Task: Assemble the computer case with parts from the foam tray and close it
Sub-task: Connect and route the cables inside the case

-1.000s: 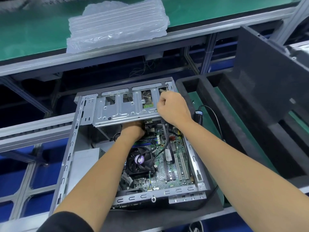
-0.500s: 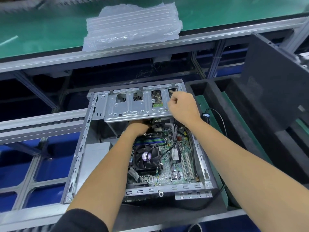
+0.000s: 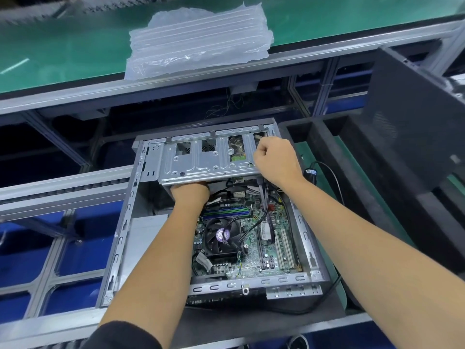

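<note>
The open computer case lies on its side, its motherboard and black CPU fan showing. A silver metal drive cage spans the far end of the case. My right hand is curled in a fist over the cage's right end, gripping its edge. My left hand reaches under the cage's near edge; its fingers are hidden beneath the metal. The black foam tray lies to the right of the case.
A black case side panel leans at the right in the foam tray. A bag of clear air-cushion packing sits on the green conveyor behind. A black cable loops by the case's right side. Aluminium frame rails run on the left.
Both hands stay at the drive cage. The view has shifted, so the case sits further right and lower in the frame. The cage looks slightly lower over the case.
</note>
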Demonstrator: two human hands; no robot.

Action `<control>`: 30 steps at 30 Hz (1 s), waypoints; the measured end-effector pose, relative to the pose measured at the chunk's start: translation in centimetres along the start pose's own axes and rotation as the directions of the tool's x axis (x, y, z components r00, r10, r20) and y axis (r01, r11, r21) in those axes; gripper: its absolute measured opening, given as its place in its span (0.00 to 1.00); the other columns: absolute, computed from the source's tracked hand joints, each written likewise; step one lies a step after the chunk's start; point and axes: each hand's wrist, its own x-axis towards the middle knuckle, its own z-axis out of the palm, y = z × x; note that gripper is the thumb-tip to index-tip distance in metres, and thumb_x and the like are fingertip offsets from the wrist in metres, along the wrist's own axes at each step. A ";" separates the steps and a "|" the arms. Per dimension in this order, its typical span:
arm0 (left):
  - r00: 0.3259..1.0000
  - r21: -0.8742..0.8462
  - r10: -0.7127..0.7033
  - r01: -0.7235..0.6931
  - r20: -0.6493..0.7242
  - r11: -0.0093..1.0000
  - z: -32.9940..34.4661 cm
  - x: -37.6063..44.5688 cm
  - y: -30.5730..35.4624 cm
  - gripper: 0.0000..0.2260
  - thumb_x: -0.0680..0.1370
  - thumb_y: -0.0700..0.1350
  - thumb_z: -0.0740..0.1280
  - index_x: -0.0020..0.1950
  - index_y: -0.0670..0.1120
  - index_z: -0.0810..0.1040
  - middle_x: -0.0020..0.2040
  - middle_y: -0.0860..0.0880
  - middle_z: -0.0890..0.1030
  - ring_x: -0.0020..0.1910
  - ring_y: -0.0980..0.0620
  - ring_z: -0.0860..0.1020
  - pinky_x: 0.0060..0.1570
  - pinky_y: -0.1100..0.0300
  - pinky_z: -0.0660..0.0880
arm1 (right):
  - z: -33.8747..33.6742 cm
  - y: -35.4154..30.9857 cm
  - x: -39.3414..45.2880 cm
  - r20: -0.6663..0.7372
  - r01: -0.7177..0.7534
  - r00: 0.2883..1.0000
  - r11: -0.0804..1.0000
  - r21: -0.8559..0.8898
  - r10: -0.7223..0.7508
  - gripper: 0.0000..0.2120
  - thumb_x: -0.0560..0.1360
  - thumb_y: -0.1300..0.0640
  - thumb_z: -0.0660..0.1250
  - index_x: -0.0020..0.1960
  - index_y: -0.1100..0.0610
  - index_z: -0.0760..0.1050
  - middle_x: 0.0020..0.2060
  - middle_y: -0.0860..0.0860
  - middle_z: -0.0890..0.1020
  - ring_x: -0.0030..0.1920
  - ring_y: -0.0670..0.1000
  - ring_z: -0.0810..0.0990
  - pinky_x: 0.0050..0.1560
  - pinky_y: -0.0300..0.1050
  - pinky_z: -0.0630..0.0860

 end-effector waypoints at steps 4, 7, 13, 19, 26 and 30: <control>0.994 0.099 -0.052 0.043 0.093 0.994 0.3 0.0 0.1 0.19 0.80 0.48 0.56 0.71 0.49 0.68 0.69 0.47 0.70 0.70 0.44 0.66 0.67 0.49 0.61 | -0.1 0.0 0.0 0.012 -0.005 1.000 1.000 0.006 0.005 0.08 0.73 0.64 0.58 0.39 0.63 0.74 0.40 0.57 0.80 0.42 0.59 0.79 0.41 0.53 0.78; 0.964 0.155 0.004 -0.047 0.267 0.987 0.1 0.3 0.7 0.24 0.82 0.52 0.49 0.76 0.45 0.58 0.76 0.44 0.59 0.74 0.42 0.57 0.73 0.44 0.52 | 0.0 0.0 0.1 0.020 0.001 1.000 1.000 -0.011 -0.001 0.08 0.74 0.64 0.58 0.37 0.62 0.73 0.40 0.57 0.80 0.42 0.58 0.78 0.40 0.53 0.77; 0.926 -0.196 0.341 -0.308 0.160 0.931 0.1 -0.8 1.2 0.15 0.81 0.46 0.55 0.57 0.38 0.75 0.58 0.38 0.77 0.50 0.43 0.74 0.47 0.58 0.67 | 0.1 0.1 0.1 0.016 0.017 1.000 0.999 -0.033 -0.017 0.08 0.74 0.64 0.58 0.38 0.63 0.73 0.39 0.57 0.79 0.40 0.58 0.78 0.37 0.50 0.74; 0.981 -0.271 0.195 -0.183 0.016 0.945 0.3 0.0 0.9 0.12 0.81 0.43 0.55 0.61 0.44 0.73 0.65 0.40 0.74 0.57 0.40 0.73 0.56 0.53 0.69 | 0.2 0.2 0.2 0.013 0.028 1.000 0.999 -0.040 -0.028 0.08 0.73 0.64 0.58 0.37 0.64 0.72 0.39 0.59 0.80 0.39 0.58 0.76 0.36 0.49 0.73; 0.987 -0.197 -0.066 0.094 0.144 0.976 1.6 0.9 0.6 0.17 0.80 0.44 0.57 0.68 0.43 0.70 0.68 0.41 0.72 0.64 0.41 0.71 0.58 0.54 0.70 | 0.3 0.3 0.2 0.013 0.024 1.000 0.999 -0.037 -0.024 0.08 0.73 0.64 0.58 0.38 0.65 0.72 0.39 0.60 0.80 0.37 0.55 0.72 0.37 0.51 0.74; 0.999 -0.074 0.015 -0.012 0.049 0.997 1.0 1.2 0.9 0.16 0.80 0.42 0.57 0.67 0.44 0.72 0.65 0.42 0.74 0.63 0.41 0.73 0.56 0.53 0.71 | 0.4 0.4 0.3 0.020 0.020 1.000 0.999 -0.043 -0.019 0.08 0.73 0.63 0.58 0.39 0.65 0.74 0.39 0.59 0.80 0.38 0.57 0.74 0.37 0.50 0.74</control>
